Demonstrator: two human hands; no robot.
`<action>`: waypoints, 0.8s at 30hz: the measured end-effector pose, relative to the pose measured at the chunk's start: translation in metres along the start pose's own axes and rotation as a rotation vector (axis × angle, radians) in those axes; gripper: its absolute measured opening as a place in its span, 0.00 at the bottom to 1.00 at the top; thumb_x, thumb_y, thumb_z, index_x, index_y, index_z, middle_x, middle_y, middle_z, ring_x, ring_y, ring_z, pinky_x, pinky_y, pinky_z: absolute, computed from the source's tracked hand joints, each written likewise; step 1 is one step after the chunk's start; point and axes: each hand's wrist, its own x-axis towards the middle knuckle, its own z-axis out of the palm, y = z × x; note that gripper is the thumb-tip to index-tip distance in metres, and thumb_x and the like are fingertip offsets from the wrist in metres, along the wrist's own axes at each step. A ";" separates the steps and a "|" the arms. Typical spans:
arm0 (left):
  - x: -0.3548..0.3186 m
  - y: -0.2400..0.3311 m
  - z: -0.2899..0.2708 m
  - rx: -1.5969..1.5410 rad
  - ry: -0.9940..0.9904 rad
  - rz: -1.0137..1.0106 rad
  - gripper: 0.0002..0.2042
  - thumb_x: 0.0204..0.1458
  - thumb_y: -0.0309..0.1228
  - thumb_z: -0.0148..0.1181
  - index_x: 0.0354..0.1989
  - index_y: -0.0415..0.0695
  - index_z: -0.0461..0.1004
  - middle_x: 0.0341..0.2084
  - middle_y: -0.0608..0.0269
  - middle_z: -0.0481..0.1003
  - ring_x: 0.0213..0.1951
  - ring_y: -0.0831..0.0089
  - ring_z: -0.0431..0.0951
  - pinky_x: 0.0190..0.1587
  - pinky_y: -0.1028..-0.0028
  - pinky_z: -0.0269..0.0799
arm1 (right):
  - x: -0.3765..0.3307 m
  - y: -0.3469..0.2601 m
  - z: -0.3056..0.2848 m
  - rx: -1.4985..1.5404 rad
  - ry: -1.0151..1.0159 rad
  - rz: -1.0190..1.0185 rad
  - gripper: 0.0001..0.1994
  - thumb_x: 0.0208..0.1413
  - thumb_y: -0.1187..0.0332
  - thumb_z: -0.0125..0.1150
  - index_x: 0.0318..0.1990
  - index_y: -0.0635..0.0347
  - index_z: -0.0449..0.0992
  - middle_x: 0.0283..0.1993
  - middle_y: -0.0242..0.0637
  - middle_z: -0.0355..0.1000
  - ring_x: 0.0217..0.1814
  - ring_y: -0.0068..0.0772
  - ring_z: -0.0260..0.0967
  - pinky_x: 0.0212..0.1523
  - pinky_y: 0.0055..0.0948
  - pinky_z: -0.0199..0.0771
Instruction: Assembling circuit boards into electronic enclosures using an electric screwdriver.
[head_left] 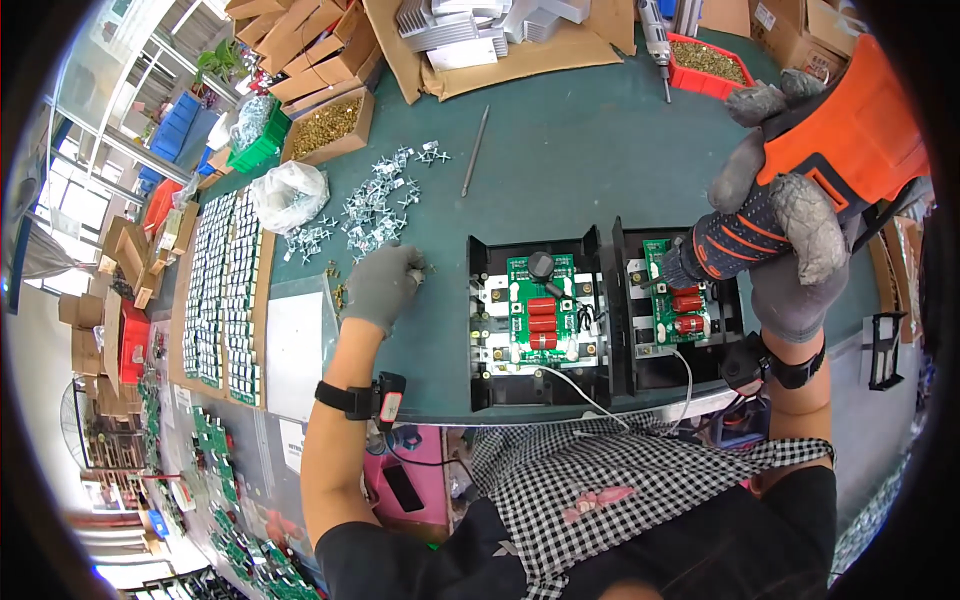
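Observation:
My right hand (800,225), in a grey glove, is wrapped round an orange and dark power drill (735,245). The drill's front end points down-left over the right-hand green circuit board (660,310), hiding part of it. Red cylindrical components sit on that board, which lies in a black housing (655,375). To the left, a second black housing (485,390) holds another green circuit board (520,325) with red components and a black round part. My left hand (387,285), gloved too, is closed beside some small brass-coloured pieces (340,293); whatever its fingertips pinch is too small to name.
Small metal pieces (375,210) lie heaped beside a plastic bag (290,195). Beyond are a metal rod (476,150), a box of brass-coloured parts (330,128), a red tray (705,65) and an electric screwdriver (655,40). Rows of small parts (225,290) stand at left.

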 end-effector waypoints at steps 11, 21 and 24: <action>0.008 0.141 -0.060 -0.917 -0.337 0.234 0.14 0.57 0.21 0.57 0.51 0.40 0.66 0.39 0.63 0.76 0.41 0.79 0.75 0.42 0.76 0.72 | 0.017 0.003 -0.059 -0.606 0.016 -0.481 0.20 0.59 0.70 0.42 0.56 0.75 0.65 0.44 0.49 0.74 0.44 0.40 0.74 0.49 0.33 0.75; 0.014 0.191 -0.048 -1.026 -0.425 0.491 0.18 0.57 0.20 0.55 0.57 0.37 0.66 0.41 0.58 0.78 0.45 0.73 0.79 0.49 0.75 0.73 | 0.019 0.003 -0.096 -0.700 -0.211 -0.697 0.20 0.51 0.80 0.54 0.53 0.70 0.72 0.55 0.45 0.71 0.54 0.35 0.72 0.54 0.29 0.73; 0.017 0.197 -0.046 -1.043 -0.419 0.513 0.17 0.58 0.21 0.56 0.56 0.37 0.66 0.40 0.58 0.78 0.45 0.73 0.78 0.49 0.74 0.73 | 0.010 0.017 -0.102 -0.703 -0.269 -0.732 0.20 0.49 0.83 0.57 0.53 0.69 0.73 0.57 0.44 0.71 0.56 0.34 0.72 0.55 0.28 0.73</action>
